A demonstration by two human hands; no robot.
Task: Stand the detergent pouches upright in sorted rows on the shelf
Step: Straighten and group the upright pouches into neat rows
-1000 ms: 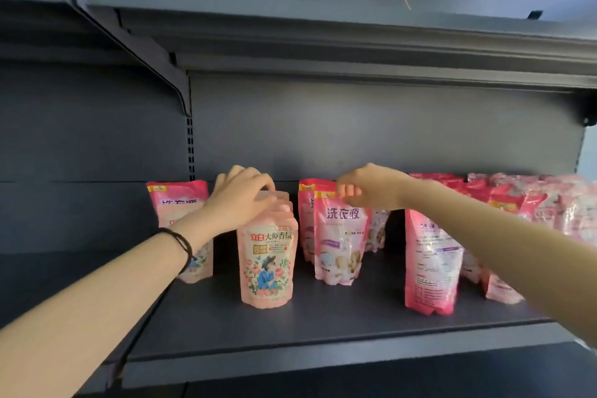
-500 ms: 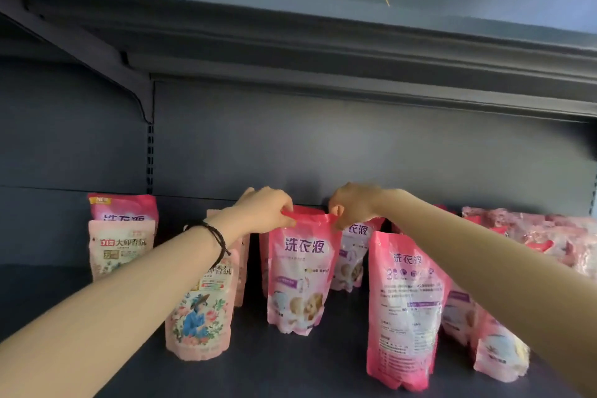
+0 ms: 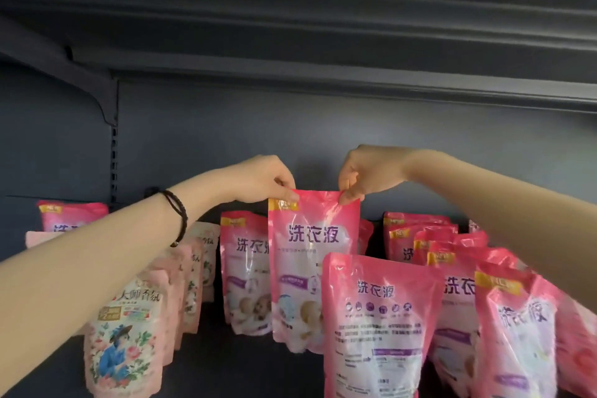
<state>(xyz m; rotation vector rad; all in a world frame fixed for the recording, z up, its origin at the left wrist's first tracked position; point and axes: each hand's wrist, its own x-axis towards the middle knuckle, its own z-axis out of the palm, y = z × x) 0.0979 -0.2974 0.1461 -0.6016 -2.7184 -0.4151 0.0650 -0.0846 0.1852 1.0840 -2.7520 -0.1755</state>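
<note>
1. The pink pouch is hanging upright between the hands, the left hand pinching its top left corner and the right hand pinching its top right.
2. It is probably being seated in the pink row. The next move is calling for a square lowering beside the matching pouch under the left hand.
3. The back-facing pouch below the right hand is covering its lower right part, so contact with the shelf is unclear.

A dark grey back panel runs beneath an upper shelf, its bracket at left.
</note>
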